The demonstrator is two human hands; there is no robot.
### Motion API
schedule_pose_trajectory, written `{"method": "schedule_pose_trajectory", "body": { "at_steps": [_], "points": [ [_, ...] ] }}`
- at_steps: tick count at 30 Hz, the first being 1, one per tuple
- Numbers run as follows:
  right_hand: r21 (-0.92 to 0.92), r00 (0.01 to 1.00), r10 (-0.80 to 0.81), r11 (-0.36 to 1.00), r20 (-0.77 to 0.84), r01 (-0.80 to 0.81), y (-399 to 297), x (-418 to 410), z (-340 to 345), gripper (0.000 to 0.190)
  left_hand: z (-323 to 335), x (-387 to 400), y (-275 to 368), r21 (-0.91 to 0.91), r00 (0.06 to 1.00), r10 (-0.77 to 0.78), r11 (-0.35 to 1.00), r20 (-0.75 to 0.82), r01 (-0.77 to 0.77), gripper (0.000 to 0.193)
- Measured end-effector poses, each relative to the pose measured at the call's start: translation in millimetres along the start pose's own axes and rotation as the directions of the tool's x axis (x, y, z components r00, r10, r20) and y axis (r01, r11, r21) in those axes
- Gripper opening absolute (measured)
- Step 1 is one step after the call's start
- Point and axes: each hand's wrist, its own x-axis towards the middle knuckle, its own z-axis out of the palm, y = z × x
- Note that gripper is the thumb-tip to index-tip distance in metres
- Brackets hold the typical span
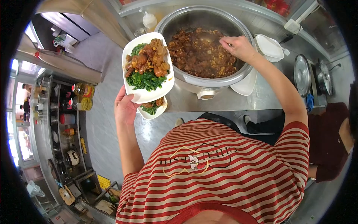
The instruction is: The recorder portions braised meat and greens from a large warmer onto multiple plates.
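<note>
My left hand [125,107] grips the near edge of a white rounded-rectangular plate [149,95], tilted beside the pot. On that plate lie cooked leafy greens [145,81] topped with chunks of brown braised meat [151,57] and yellow beans. Over the large round electric cooking pot [205,81], my right hand [237,48] has its fingers closed around the end of a thin handle. The handle appears to belong to a ladle, its bowl [206,37] partly sunk in the stew. Brown meat stew [195,61] with yellow beans covers the pot's bottom.
A second plate of greens and meat [152,110] sits partly hidden below the held one. White plates [270,47] are stacked right of the pot; another white plate [246,84] is partly under its rim. A squeeze bottle [149,21] stands behind. Another person [327,145] is at right.
</note>
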Motion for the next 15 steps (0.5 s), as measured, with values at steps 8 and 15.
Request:
{"method": "schedule_pose_trajectory", "body": {
  "at_steps": [8, 15],
  "points": [
    [0.632, 0.469, 0.847, 0.225, 0.248, -0.741, -12, 18, 6, 0.04, 0, -2, 1, -0.003, 1.0, 0.0, 1.0, 0.03, 0.0, 0.041],
    [0.684, 0.508, 0.852, 0.295, 0.129, -0.668, -18, 33, -65, 0.043, 7, -5, 2, -0.021, 1.0, 0.0, 1.0, -0.023, -0.001, 0.041]
  ]
}}
